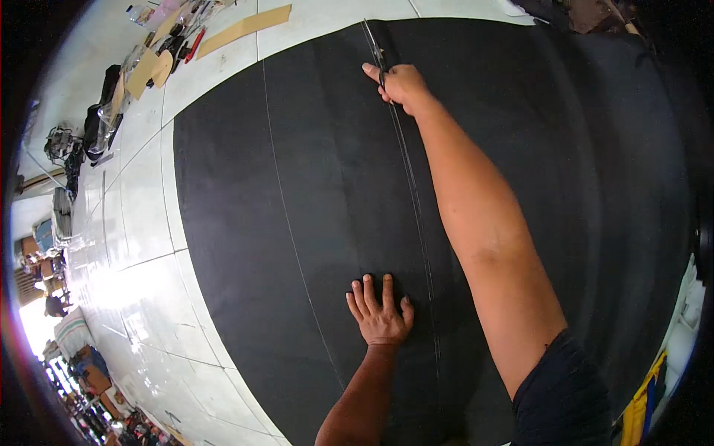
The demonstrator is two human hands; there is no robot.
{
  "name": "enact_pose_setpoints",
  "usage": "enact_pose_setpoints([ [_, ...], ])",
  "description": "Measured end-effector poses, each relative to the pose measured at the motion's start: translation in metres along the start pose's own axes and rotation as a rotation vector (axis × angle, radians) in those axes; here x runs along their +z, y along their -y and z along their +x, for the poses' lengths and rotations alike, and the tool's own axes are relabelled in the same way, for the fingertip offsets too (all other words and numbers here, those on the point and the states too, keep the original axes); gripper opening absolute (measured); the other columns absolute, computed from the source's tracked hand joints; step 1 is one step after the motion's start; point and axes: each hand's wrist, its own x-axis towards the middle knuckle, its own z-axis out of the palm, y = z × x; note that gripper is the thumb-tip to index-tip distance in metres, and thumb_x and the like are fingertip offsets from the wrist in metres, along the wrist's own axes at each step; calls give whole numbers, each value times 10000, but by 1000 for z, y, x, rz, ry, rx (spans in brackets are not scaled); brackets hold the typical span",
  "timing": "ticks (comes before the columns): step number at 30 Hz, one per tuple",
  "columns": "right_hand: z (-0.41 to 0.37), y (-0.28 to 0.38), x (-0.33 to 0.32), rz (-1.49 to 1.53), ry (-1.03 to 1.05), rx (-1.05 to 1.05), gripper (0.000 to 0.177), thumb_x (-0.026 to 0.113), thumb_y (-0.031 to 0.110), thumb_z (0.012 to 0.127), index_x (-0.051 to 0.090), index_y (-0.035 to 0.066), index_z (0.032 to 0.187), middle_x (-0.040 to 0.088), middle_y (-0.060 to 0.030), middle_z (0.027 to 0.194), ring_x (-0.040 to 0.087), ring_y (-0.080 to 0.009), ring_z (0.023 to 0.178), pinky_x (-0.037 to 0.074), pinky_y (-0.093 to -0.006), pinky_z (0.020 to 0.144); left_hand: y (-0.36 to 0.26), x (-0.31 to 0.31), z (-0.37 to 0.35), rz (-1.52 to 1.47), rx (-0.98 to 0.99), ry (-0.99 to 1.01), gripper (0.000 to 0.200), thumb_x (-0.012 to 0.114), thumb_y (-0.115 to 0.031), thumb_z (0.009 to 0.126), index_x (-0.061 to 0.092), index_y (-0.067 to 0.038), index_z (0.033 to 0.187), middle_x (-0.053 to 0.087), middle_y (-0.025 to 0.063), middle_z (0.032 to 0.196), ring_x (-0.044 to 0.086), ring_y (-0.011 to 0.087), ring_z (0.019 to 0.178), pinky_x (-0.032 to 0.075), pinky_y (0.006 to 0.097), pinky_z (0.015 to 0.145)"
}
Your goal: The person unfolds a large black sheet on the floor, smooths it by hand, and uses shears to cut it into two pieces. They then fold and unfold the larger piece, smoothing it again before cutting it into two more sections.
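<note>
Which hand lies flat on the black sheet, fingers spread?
The nearer, left hand; the right hand holds scissors near the far edge of the black sheet.

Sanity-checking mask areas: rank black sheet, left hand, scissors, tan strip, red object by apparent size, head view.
1. Black sheet, by far
2. Left hand and tan strip: unsure; strip longer, hand broader and seemingly nearer the camera
3. Scissors, partly hidden by the grip
4. Red object
</note>
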Motion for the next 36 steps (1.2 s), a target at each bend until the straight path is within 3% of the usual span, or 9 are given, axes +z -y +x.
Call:
enact_pose_setpoints([
  [5,-145,-23,-18,269,-95,-65,510,671,563,883,551,93,727,595,-52,708,566,-148,652,426,-323,572,3,6,-3,-28,15,-48,572,554,-356,888,498,-110,1402,334,251,1491,222,462,1437,119,614,1176],
  [8,-333,-106,-40,505,-298,109,642,696,372,917,403,-20,1332,579,-164,1185,575,-227,1075,508,-350,900,0,0,-1,-39,-8,-21,579,561,-358,887,490,-112,1406,339,239,1494,229,453,1438,125,609,1177],
  [11,-516,-170,-95,-205,-329,344,653,640,354,953,351,-59,1369,505,-243,1292,527,-326,1200,413,-466,1037,0,0,-1,-55,-7,-42,573,561,-356,890,492,-112,1403,350,233,1492,236,448,1438,128,604,1179],
  [15,-662,-254,-105,-499,-457,277,600,567,346,989,332,-85,1334,479,-266,1309,501,-366,1214,377,-480,1053,1,3,0,-54,14,-88,566,556,-349,896,490,-110,1405,360,241,1485,246,446,1435,130,598,1181],
  [19,-669,-277,-79,-882,-558,-64,661,558,446,974,362,-76,1328,470,-290,1309,488,-445,1217,366,-542,1061,2,4,-4,-27,51,-157,571,546,-353,910,468,-110,1421,369,244,1485,259,440,1433,141,585,1180],
  [21,-669,-290,-72,-843,-631,-24,747,544,541,946,338,-45,1359,475,-291,1317,484,-487,1207,355,-614,1045,-1,5,-4,-10,62,-182,564,536,-354,922,462,-110,1425,367,244,1489,258,437,1435,145,576,1181],
  [30,-679,-287,-70,-812,-660,118,766,626,476,913,323,-51,1379,412,-257,1422,366,-427,1364,298,-554,1095,36,-27,-27,-196,257,-210,484,564,-317,929,516,-100,1358,456,228,1408,372,428,1356,278,520,1140],
  [33,-686,-269,-71,-722,-674,90,741,645,467,906,392,-71,1349,451,-260,1396,401,-428,1338,303,-543,1101,71,-89,-121,-240,315,-251,346,619,-192,890,577,-49,1202,595,194,1153,550,401,1088,417,500,992],
  [36,-714,-242,-93,-528,-523,92,744,656,495,896,450,-75,1328,513,-273,1339,460,-442,1285,313,-528,1099,126,-133,-262,-269,97,223,449,624,-309,910,582,-22,1253,548,206,1337,472,405,1278,358,471,1113],
])
